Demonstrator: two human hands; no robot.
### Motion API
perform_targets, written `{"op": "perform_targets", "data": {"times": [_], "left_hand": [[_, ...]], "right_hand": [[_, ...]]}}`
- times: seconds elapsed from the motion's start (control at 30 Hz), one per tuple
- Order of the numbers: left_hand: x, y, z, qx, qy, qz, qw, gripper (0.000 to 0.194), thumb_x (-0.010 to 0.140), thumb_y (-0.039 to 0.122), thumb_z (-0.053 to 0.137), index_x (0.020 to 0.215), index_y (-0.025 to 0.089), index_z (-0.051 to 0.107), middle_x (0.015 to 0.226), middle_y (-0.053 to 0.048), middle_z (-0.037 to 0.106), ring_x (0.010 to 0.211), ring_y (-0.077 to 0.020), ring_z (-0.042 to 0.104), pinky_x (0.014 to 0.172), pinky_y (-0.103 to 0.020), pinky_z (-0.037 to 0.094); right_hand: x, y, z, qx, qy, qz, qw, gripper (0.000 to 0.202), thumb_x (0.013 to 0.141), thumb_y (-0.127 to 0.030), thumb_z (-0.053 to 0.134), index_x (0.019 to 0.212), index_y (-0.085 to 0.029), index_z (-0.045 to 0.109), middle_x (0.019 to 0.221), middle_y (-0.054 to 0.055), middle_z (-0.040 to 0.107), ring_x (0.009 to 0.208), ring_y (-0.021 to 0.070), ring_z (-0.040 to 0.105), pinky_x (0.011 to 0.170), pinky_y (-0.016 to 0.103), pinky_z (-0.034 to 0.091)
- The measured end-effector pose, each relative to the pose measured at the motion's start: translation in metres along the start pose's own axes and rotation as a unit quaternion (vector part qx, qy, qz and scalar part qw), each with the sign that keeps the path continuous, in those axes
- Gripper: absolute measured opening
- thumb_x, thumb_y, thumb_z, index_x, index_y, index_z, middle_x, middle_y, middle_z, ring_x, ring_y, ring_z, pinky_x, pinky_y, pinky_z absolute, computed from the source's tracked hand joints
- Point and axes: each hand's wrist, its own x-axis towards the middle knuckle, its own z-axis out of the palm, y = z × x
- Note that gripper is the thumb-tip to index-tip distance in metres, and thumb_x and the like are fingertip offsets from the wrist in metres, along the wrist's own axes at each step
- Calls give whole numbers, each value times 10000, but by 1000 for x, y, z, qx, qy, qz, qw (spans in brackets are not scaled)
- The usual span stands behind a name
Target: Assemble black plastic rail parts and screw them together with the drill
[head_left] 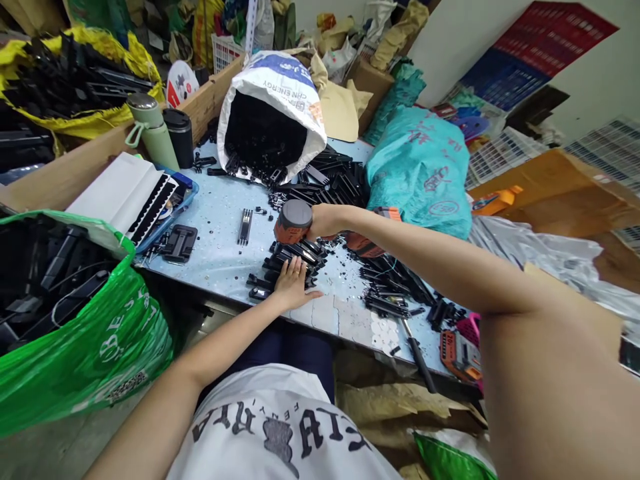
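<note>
In my right hand (323,223) is an orange and dark grey cordless drill (293,223), its round back end facing up. The working tip is hidden beneath it. Under my right forearm more orange and black casing shows, seemingly the drill's battery end. My left hand (293,285) lies palm down with fingers spread over a row of black plastic strips (265,281), just below the drill. Further left, a single black slotted part (245,227) rests apart on the light blue tabletop (215,247).
A white sack (280,87) spills small black parts at the back. Black strips (345,180) are heaped beside it, near a teal bag (420,167). At right lie a black-handled tool (420,357) and an orange battery (457,353). A flask (153,130) and a green bag (135,333) are leftward.
</note>
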Motion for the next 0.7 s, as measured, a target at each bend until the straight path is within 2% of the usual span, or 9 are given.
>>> {"op": "perform_targets", "data": {"times": [0.07,0.17,0.4,0.6,0.7], "left_hand": [[-12,-1,1,-3,-15,6,1000,1025,740,791,208,1416,21,209,1497,-172,137,1396,-281,48,1144,-434,57],[-16,-3,1,-1,-14,26,1000,1020,739,795,196,1424,39,195,1501,-160,129,1397,-274,45,1143,-441,55],[-18,-3,-3,19,55,52,997,954,755,783,193,1380,74,320,1465,-158,259,1380,-282,145,1129,-455,103],[-21,-2,2,34,99,56,993,895,761,757,298,1359,93,354,1430,-164,328,1336,-297,258,1093,-463,202],[-23,-1,3,33,102,55,993,869,762,739,349,1355,105,355,1382,-168,395,1278,-302,352,1056,-456,266]], "right_hand": [[1,-7,3,11,-13,5,1000,220,573,-202,657,779,-128,646,610,27,577,602,174,568,510,243,402],[0,-15,6,8,-31,6,999,233,578,-190,633,800,-120,647,617,32,587,566,166,559,492,244,396],[-24,-26,13,-75,-19,-22,997,200,606,-285,585,717,-138,664,631,45,614,581,173,574,493,240,381],[-27,-41,26,-97,-46,-63,992,277,606,-264,577,812,-119,691,741,66,663,653,173,585,536,229,390],[-33,-51,30,-113,-48,-54,991,300,616,-254,558,834,-103,698,784,99,673,672,184,595,544,234,391]]}}
